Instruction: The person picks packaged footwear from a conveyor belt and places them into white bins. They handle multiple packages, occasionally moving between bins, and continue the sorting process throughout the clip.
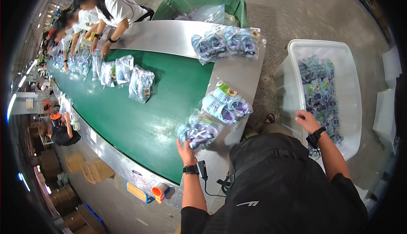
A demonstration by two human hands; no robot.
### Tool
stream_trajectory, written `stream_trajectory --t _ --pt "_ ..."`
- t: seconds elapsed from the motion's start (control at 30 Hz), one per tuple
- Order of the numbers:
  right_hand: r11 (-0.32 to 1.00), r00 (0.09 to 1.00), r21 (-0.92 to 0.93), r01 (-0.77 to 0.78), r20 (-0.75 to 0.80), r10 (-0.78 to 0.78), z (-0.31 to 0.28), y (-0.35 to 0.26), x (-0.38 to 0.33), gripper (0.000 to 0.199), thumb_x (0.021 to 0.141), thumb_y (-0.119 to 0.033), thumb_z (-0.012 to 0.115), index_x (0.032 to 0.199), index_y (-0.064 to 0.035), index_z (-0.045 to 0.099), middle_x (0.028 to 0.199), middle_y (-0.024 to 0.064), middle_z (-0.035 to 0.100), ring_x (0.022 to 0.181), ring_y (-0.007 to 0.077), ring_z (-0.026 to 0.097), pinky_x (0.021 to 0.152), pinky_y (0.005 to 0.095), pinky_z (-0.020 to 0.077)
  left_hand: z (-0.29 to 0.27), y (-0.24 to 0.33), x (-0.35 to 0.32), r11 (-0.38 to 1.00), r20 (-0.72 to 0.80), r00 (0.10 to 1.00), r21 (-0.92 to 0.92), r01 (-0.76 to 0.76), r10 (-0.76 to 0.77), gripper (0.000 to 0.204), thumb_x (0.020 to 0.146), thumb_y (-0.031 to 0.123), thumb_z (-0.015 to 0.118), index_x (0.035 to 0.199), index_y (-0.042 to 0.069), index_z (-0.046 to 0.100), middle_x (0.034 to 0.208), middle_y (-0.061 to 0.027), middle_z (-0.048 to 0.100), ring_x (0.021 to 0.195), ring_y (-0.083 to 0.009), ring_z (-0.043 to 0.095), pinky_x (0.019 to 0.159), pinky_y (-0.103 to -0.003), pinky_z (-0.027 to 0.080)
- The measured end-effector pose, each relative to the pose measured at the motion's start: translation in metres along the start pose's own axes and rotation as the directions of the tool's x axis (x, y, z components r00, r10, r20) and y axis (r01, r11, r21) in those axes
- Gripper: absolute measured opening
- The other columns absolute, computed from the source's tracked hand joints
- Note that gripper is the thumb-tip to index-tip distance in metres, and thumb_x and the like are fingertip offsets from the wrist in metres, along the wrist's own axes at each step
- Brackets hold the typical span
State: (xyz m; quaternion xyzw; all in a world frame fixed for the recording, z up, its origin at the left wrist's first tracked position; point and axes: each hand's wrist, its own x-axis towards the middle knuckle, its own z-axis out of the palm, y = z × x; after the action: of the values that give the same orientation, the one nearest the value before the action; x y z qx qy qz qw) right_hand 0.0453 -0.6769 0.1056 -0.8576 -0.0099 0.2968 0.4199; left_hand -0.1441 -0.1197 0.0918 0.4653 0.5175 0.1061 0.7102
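The left hand (185, 153) grips the bagged shoes (200, 132) at the metal end of the desk (225, 73), best supported beneath both soles against slipping, while the right hand (308, 121), empty and loosely open, hangs near the white bin (324, 43).

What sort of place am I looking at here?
Probably a factory packing line: there's a long green conveyor belt, bagged shoes at its near end, and a white bin holding more.

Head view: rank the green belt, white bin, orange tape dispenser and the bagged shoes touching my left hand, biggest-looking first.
1. Green belt
2. White bin
3. Bagged shoes at your left hand
4. Orange tape dispenser
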Motion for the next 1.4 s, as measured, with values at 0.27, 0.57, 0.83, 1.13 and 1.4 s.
stream_trajectory --t 0.27,0.57,0.83,1.13,1.4 --pt "0.948 0.987 0.290 0.131 0.049 -0.151 -0.005 -0.125 0.002 0.037 0.097 -0.018 0.066 0.127 0.0013 0.061 0.100 0.0041 0.068 0.089 0.0109 0.064 0.081 0.0285 0.0516 0.095 0.086 -0.073 0.970 0.293 0.930 -0.163 -0.181 0.223 0.078 0.092 0.005 0.058 0.160 0.007 0.020 0.140 -0.0169 0.048 0.120 -0.0247 0.053 0.104 -0.038 0.044" --pt "0.702 0.969 0.711 -0.030 0.192 -0.153 -0.028 -0.133 -0.015 0.073 0.097 -0.039 0.068 0.152 -0.0041 0.035 0.126 0.0068 0.060 0.115 0.0115 0.053 0.097 0.0299 0.0443 0.271 0.055 -0.154 0.945 0.780 0.626 0.211 -0.248 -0.010 0.078 0.092 0.002 0.059 0.159 0.002 0.018 0.139 -0.0171 0.049 0.117 -0.0214 0.054 0.103 -0.036 0.044" --pt "0.375 0.969 0.927 -0.031 -0.063 0.238 -0.111 -0.005 -0.031 0.079 0.081 -0.012 0.077 0.149 0.0007 0.038 0.111 0.0133 0.068 0.092 0.0170 0.069 0.080 0.0305 0.0554 0.359 0.007 -0.177 0.784 0.865 0.399 0.466 -0.410 -0.305 0.060 0.095 0.018 0.070 0.147 0.002 0.046 0.129 -0.0135 0.059 0.108 -0.0154 0.061 0.094 -0.030 0.051" --pt "0.975 0.520 0.028 -0.221 -0.842 0.142 -0.268 0.157 0.001 0.083 0.075 -0.024 0.076 0.147 -0.0070 0.038 0.132 0.0260 0.057 0.118 0.0424 0.059 0.100 0.0471 0.0481 0.332 0.009 -0.165 0.482 0.691 0.716 0.664 -0.572 -0.102 0.047 0.093 0.015 0.071 0.135 0.000 0.056 0.129 -0.0129 0.061 0.108 -0.0212 0.064 0.085 -0.034 0.056" --pt "0.982 0.702 0.094 -0.163 -0.689 0.183 -0.279 0.189 0.123 0.079 0.075 -0.027 0.074 0.145 -0.0105 0.042 0.126 0.0264 0.059 0.113 0.0437 0.060 0.095 0.0485 0.0494 0.288 0.020 -0.199 0.444 0.418 0.908 0.821 -0.360 -0.035 0.045 0.092 0.009 0.068 0.132 -0.007 0.056 0.122 -0.0174 0.063 0.097 -0.0200 0.065 0.074 -0.031 0.056"
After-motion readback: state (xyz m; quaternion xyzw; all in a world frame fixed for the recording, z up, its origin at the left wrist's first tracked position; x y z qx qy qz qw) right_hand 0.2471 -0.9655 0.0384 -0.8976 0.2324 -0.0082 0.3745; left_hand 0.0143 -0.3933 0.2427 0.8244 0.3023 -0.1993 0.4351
